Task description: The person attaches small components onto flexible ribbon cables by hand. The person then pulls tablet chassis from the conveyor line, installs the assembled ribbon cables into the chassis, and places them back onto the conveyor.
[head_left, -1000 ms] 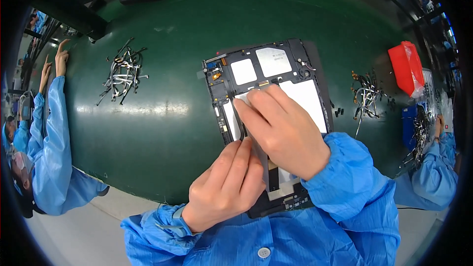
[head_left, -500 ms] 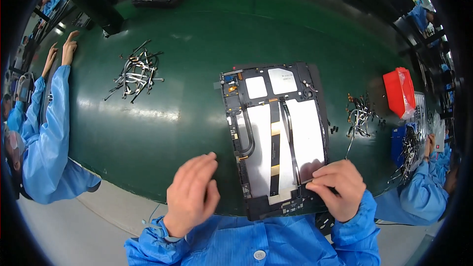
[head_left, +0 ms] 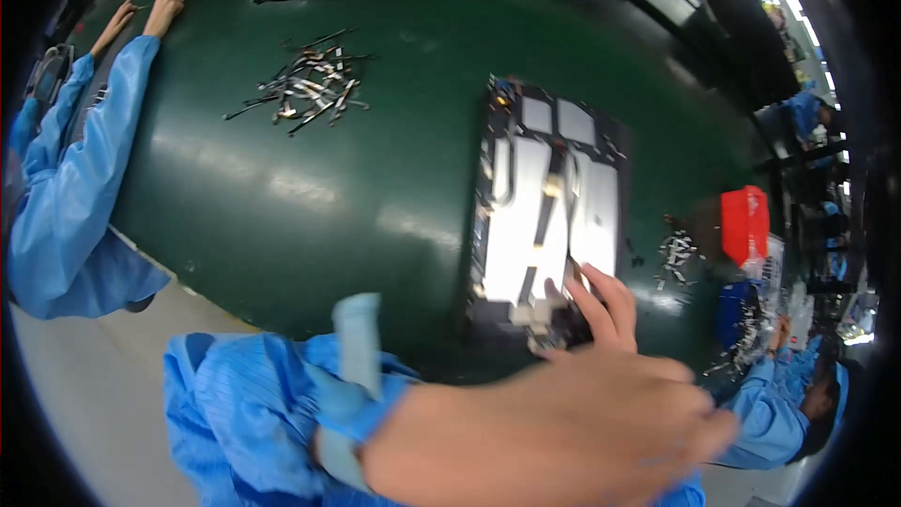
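Note:
An opened tablet-like device lies on the green table, with silver battery panels and black edges. A dark flat ribbon cable runs down its middle, and a thin black cable lies to its right. My right hand rests over the lower right of the device, fingers stretched and apart, tips at the thin cable's lower end. My left arm reaches across in front, wearing a pale blue wrist strap. Blurred by motion, my left hand covers part of the right hand; whether it holds anything is unclear.
Loose short cables form a pile at the upper left, and a smaller pile lies right of the device. Beyond it stand a red bin and a blue bin. Co-workers in blue sleeves sit at both sides.
My left hand has swung from left of the device across to the right, over my right hand. My right fingers have spread from a pinch. The whole view has shifted.

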Tool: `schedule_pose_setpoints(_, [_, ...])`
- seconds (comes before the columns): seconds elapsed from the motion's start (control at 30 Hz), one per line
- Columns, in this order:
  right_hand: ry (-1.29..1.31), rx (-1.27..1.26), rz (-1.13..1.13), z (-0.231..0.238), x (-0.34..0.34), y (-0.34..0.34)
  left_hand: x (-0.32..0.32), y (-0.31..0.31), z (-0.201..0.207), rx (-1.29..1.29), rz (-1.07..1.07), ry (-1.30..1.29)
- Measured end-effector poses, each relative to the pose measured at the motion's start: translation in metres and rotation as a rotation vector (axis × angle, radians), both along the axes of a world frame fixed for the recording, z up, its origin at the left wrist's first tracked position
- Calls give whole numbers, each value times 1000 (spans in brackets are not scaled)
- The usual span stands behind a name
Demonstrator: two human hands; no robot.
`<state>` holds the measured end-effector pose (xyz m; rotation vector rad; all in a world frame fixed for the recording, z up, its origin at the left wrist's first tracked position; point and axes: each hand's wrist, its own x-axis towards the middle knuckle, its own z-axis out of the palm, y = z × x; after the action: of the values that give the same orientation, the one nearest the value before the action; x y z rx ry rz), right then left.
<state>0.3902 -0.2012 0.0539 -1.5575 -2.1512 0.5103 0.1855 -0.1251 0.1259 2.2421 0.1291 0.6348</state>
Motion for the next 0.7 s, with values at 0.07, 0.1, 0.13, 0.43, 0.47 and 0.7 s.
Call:
schedule_pose_setpoints(0.07, [-16, 54, 100, 3, -18, 40, 7, 0, 8, 31, 9, -64])
schedule_pose_setpoints(0.1, [-42, 66, 81, 5, -26, 56, 13, 0, 9, 44, -4, -110])
schedule_pose_setpoints(0.13, [-59, 101, 92, 8, -28, 72, 16, 1, 15, 61, -18, -155])
schedule_pose_setpoints(0.43, [-204, 141, 42, 1, 11, 252, 23, 7, 16, 3, 42, -337])
schedule_pose_setpoints(0.47, [-232, 139, 62, 0, 18, 276, 25, 9, 17, -1, 42, -348])
schedule_pose_setpoints(0.7, [-300, 137, -53, -22, 7, 372, 33, 15, 28, 0, 32, -358])
